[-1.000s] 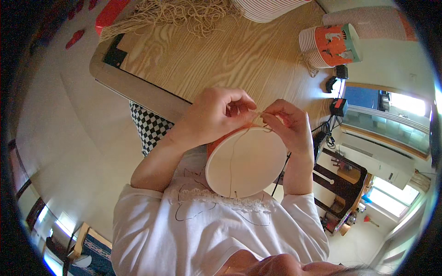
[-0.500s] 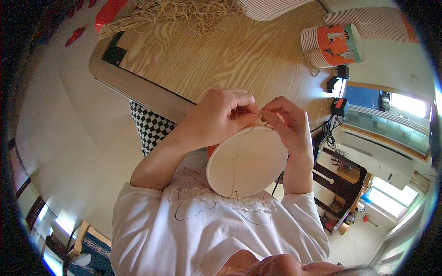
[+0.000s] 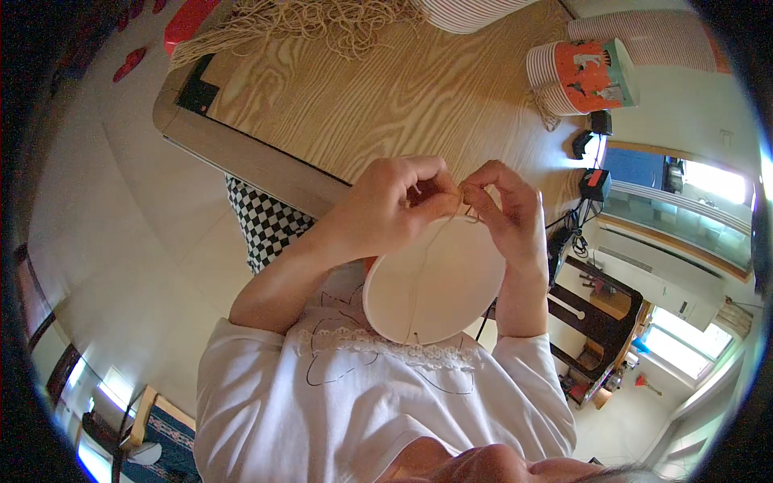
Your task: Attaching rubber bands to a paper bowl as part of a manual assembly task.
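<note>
A white-lined paper bucket (image 3: 463, 278) is tilted with its round mouth facing up toward me, close against my shirt. A thin piece of twine (image 3: 424, 266) runs across the mouth, from a small hole at the near rim to the far rim. There my left hand (image 3: 394, 201) pinches the twine between thumb and forefinger. My right hand (image 3: 511, 213) pinches it right beside, the fingertips of both hands almost touching. A short loop of twine shows at the far rim below the right fingers. Most of the bucket's outside is hidden; a bit of orange shows by my left wrist.
On the wood-grain table (image 3: 322, 113) lies a tangled heap of twine (image 3: 314, 28) at the far side. Nested orange-and-green printed paper buckets (image 3: 592, 76) lie on their side at right, near striped stacks (image 3: 652, 40). Black adapters and cables (image 3: 594, 185) are at the right edge.
My fingertips have lifted slightly away from the far rim, the right hand a little higher. The twine across the mouth looks straighter. The bucket has hardly moved.
</note>
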A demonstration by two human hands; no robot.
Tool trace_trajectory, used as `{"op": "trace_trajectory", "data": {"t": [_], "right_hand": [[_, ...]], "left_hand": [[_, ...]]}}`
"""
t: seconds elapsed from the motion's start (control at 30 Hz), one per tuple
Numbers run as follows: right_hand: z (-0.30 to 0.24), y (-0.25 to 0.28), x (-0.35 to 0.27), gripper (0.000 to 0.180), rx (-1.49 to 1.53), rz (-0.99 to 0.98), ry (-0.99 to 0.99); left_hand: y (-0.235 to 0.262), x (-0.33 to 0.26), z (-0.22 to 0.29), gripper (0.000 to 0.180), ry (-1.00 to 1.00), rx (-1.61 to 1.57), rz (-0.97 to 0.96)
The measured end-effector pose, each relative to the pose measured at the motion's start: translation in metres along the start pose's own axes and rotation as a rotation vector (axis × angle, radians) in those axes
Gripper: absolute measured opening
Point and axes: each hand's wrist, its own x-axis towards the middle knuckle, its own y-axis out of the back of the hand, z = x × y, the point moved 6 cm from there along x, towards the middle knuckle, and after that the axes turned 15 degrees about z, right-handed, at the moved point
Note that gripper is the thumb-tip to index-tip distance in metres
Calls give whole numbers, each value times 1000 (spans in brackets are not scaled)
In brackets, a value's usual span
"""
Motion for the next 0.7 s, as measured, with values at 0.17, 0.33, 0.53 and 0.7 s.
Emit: {"op": "trace_trajectory", "data": {"t": [0.17, 0.33, 0.53, 0.7], "right_hand": [[5, 2, -3, 4, 100, 8, -79], [4, 3, -3, 4, 112, 31, -50], [3, 2, -4, 5, 111, 45, -45], [7, 2, -4, 8, 139, 25, -98]], "left_hand": [[7, 5, -12, 13, 128, -41, 61], [8, 4, -13, 15, 207, 12, 40], [3, 2, -9, 16, 131, -27, 24], [4, 2, -12, 13, 167, -71, 39]]}}
